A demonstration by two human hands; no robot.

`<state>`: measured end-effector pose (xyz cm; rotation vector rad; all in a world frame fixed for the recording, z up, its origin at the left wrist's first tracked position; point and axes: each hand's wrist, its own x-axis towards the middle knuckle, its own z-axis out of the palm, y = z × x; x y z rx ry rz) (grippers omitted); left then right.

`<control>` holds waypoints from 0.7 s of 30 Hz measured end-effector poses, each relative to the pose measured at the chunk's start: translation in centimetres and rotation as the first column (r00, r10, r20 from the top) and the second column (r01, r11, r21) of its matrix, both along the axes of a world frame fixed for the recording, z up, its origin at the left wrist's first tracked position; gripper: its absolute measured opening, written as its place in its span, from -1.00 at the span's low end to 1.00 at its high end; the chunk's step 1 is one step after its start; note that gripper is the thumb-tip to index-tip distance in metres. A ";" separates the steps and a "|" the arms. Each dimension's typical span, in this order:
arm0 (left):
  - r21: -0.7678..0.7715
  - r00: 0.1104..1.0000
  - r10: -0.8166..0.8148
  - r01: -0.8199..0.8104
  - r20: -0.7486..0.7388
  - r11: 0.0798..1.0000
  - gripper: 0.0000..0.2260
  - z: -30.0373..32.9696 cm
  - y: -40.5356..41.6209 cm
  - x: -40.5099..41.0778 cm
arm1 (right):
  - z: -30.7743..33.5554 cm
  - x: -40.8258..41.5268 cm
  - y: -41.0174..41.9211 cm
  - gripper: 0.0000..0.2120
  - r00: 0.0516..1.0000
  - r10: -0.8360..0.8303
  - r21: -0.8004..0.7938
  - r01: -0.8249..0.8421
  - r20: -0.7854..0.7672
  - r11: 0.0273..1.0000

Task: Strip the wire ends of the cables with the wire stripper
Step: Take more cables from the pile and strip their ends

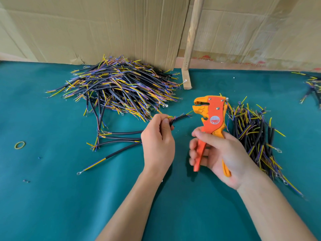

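Fingers point(164, 121) of the left hand point(157, 145) pinch a black cable point(178, 118); the right hand point(220, 153) curls around an orange wire stripper point(211, 119), upright, jaws parted just right of the cable's wires. A large cable pile point(119, 86) lies far left on the teal table point(52, 197), a smaller pile point(255, 134) right, loose cables point(119, 136) between, a rubber band point(20, 145) near left.

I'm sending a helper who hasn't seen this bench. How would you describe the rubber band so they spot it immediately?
Start from the big cable pile against the cardboard wall, then look down and left across the green mat. The rubber band lies alone there: a small yellow-green loop, flat, touching no cable.
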<state>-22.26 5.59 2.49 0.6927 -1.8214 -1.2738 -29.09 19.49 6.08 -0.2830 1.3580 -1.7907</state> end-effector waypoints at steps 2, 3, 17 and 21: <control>-0.003 1.000 0.002 -0.002 0.004 1.000 -0.81 0.0 0.0 0.1 | 0.1 -0.6 0.7 -0.72 0.996 0.087 0.024 -0.088 0.019 0.996; -0.004 1.000 0.001 -0.001 0.008 1.000 -0.81 0.0 0.0 0.1 | 0.1 -0.9 1.1 -0.70 0.992 0.122 0.039 -0.124 0.031 0.992; -0.021 0.998 -0.053 0.054 0.024 0.998 -0.80 0.1 0.0 0.0 | -0.1 -1.1 1.7 -0.76 0.941 0.339 0.036 -0.338 -0.008 0.940; -0.016 0.998 -0.050 0.050 0.027 0.999 -0.81 0.0 -0.1 -0.1 | 0.1 -1.1 1.7 -0.84 0.952 0.306 0.054 -0.305 -0.007 0.951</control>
